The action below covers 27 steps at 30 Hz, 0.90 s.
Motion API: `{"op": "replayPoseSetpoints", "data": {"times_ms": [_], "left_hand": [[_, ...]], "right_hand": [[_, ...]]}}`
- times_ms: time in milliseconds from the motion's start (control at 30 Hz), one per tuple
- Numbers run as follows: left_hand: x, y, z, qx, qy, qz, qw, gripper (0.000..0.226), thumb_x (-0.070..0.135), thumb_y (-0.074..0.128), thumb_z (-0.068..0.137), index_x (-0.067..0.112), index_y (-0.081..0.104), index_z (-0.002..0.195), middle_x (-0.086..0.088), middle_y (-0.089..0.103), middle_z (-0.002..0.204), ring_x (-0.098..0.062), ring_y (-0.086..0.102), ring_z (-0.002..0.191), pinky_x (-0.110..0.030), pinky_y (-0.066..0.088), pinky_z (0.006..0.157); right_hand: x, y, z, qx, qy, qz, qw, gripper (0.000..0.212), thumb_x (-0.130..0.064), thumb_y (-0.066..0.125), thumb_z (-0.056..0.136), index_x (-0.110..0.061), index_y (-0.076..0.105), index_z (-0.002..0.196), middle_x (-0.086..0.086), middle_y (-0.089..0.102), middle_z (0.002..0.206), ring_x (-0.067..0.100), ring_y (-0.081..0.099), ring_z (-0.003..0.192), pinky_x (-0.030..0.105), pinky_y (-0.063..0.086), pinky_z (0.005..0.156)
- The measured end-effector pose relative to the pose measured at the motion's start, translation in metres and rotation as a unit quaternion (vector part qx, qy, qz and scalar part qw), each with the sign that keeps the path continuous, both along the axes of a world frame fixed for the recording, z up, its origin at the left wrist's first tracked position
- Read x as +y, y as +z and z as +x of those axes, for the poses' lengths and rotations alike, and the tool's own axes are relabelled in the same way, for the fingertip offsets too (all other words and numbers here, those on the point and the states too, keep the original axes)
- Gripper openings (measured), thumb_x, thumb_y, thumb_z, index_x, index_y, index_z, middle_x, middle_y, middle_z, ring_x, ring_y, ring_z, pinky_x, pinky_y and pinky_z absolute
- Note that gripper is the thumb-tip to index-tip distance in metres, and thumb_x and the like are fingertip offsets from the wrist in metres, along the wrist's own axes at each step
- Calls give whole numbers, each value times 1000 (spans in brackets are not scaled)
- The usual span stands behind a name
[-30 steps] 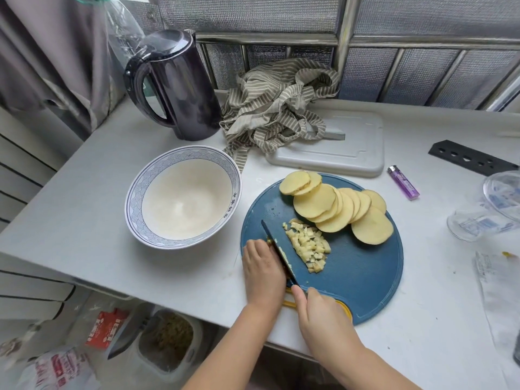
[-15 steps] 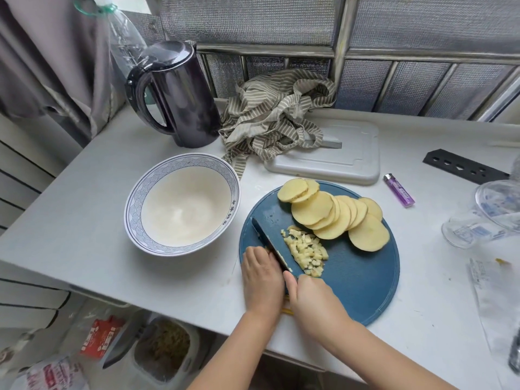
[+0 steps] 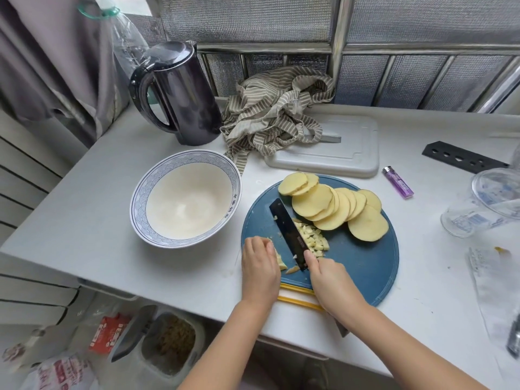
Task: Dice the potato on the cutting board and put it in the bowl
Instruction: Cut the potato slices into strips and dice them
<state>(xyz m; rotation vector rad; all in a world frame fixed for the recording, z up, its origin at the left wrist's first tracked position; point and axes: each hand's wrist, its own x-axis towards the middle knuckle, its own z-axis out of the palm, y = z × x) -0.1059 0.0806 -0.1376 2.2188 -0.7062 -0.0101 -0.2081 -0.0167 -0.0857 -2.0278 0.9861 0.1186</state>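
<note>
A round blue cutting board [image 3: 360, 266] lies on the white counter. Overlapping potato slices [image 3: 337, 206] fan across its far side. A small heap of diced potato [image 3: 315, 240] sits right of the black knife blade [image 3: 289, 232]. My right hand [image 3: 329, 282] grips the knife, its blade flat-side up and pointing away to the left. My left hand [image 3: 260, 266] rests curled at the board's left edge on a few potato pieces [image 3: 282, 264]. The blue-rimmed white bowl [image 3: 140, 209] stands empty left of the board.
A dark kettle [image 3: 180, 94] stands at the back left beside a striped cloth [image 3: 275, 114] and a white board [image 3: 337, 153]. A purple lighter [image 3: 398, 182] and clear plastic containers [image 3: 484, 204] lie to the right. The counter edge runs just behind my wrists.
The knife has tilted so the blade's flat face shows. A few potato pieces now lie left of the blade by my left hand.
</note>
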Motion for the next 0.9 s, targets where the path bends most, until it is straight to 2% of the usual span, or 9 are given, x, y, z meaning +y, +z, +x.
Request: {"op": "replayPoseSetpoints", "data": {"times_ms": [67,133,267,400,567,633,733,900], "left_hand": [[6,5,4,46,-36,7,998,42,45,31,97,10,53,101,1,50,98,-13,44,91,-35,41,86],[13,8,7,54,-83,46,994,57,60,38,89,11,51,115,5,46,108,-10,43,102,-26,38,93],[21,4,3,12,-118,90,989,78,58,62,72,12,43,131,2,42,121,-11,37,112,-20,29,99],[21,0,0,11,-105,54,993,79,50,69,69,9,43,132,-1,43,122,-11,37,111,-21,31,101],[25,0,8,21,-124,35,991,76,41,73,67,9,45,130,4,42,118,-11,42,111,-12,31,99],[25,0,9,18,-127,38,991,74,40,75,67,10,46,129,5,42,117,-11,43,109,-13,32,98],[25,-1,8,13,-113,29,993,68,37,74,69,8,48,125,3,46,114,-10,44,107,-15,33,97],[24,2,12,20,-108,30,993,66,45,62,68,8,51,122,1,49,110,-11,45,101,-12,33,92]], "right_hand": [[1,-2,-1,-5,-3,1,1000,57,-44,22,104,-12,51,67,6,53,67,26,54,70,37,41,67],[2,-3,-1,-9,-5,3,1000,59,-45,21,104,-9,59,75,7,57,71,28,56,76,38,43,70],[5,-7,-2,-23,-22,11,999,60,-47,22,103,-6,62,85,14,64,86,31,58,86,40,45,76],[10,-7,-2,-37,-26,17,999,59,-48,23,103,-7,64,91,15,65,93,31,59,92,38,45,79],[15,-2,-3,-67,-23,23,997,48,-43,26,104,-20,49,69,14,64,86,31,57,87,38,40,75],[19,-2,1,-74,-12,24,997,45,-42,27,104,-25,47,68,12,64,85,31,58,88,37,39,74],[22,-2,9,-75,13,27,997,46,-39,28,105,-20,50,69,7,60,79,29,57,85,37,39,74],[11,5,16,-54,23,20,998,55,-41,27,104,-16,47,60,8,55,70,30,55,79,36,36,69]]}}
